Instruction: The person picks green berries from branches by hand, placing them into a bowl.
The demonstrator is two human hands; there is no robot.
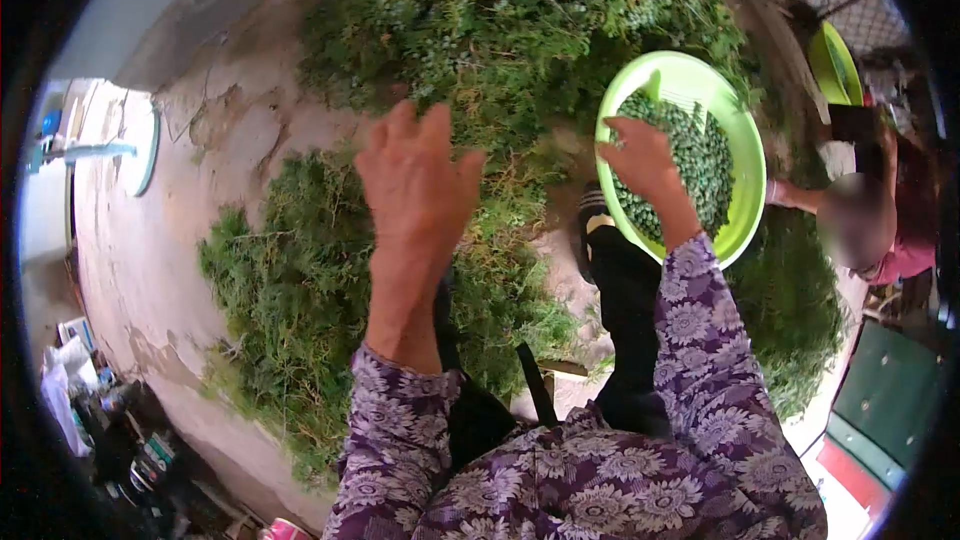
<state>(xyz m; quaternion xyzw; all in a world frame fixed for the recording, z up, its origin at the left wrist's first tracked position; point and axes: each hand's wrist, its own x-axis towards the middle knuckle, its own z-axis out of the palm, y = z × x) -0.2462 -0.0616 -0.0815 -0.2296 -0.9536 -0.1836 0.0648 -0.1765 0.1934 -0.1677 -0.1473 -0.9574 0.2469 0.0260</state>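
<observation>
My left hand point(418, 180) is raised over the cut green branches point(430, 70), its thumb apart from the fingers and nothing visible in it. My right hand point(645, 158) hangs over the left side of a light green plastic basin point(745, 195). Its thumb and fingers are apart, with no held thing showing. Many small green-blue berries point(705, 160) fill much of the basin, which has a ribbed section at its far side. Leafy branches also lie below my left hand and around my feet.
At the right sits another person point(905, 210), one arm stretched toward the basin. Behind them stands a second green basin point(835, 65). A dark green box-like object point(890, 390) is at lower right. Assorted clutter point(130, 440) lies at lower left. A black shoe point(590, 215) is beside the basin.
</observation>
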